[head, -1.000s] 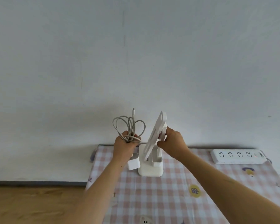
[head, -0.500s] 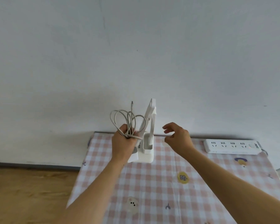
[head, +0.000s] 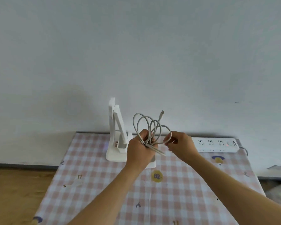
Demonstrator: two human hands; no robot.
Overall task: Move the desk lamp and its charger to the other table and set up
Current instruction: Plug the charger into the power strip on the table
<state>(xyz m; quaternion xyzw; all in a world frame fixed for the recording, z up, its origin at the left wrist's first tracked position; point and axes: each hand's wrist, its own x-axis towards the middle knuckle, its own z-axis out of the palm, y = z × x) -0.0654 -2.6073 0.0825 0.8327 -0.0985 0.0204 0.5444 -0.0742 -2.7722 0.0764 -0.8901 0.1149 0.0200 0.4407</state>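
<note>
Both the left hand [head: 139, 150] and right hand [head: 180, 145] curl fingers round looped, thin grey cable [head: 161, 113].

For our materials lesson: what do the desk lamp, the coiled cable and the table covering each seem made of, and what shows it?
Desk lamp: probably rigid white plastic, matte; flat moulded panels.
Cable: pale flexible sheathing, likely rubbery plastic; holds loose loops.
Table covering: seemingly printed cloth or vinyl; pink check, which is unclear.
</note>
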